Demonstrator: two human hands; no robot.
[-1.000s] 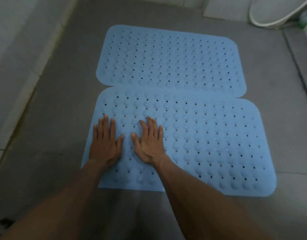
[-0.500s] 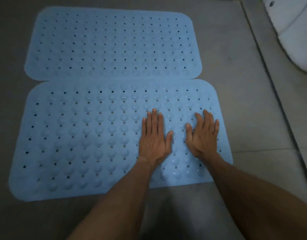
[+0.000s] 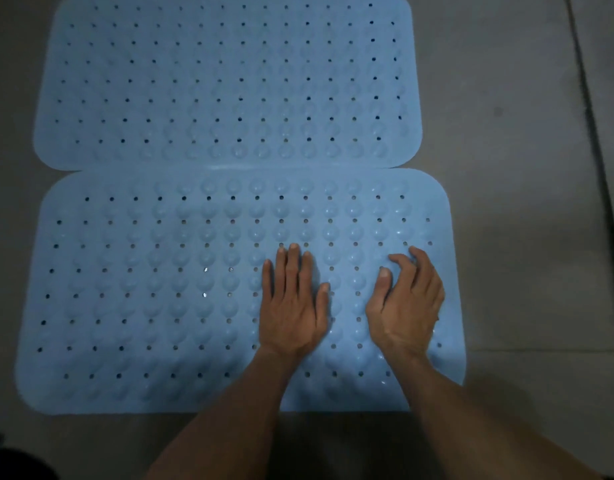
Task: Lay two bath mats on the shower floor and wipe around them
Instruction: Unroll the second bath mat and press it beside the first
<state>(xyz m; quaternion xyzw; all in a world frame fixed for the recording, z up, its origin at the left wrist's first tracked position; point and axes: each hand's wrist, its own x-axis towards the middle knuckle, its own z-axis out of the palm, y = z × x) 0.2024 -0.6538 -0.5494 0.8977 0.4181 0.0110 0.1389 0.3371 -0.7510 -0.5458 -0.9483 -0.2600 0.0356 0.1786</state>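
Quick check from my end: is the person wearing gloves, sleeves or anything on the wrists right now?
No. The left hand and right hand are bare, with no gloves, rings, watch or bands visible. Both forearms are uncovered as far as the frame shows; no sleeve edge comes into view.

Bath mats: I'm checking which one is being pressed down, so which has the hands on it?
The near mat: the left hand and the right hand both rest on its right part. The far mat lies untouched.

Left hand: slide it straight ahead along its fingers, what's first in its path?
The left hand stays on the near mat, then reaches the seam with the far mat. Whether that edge overlaps is unclear.
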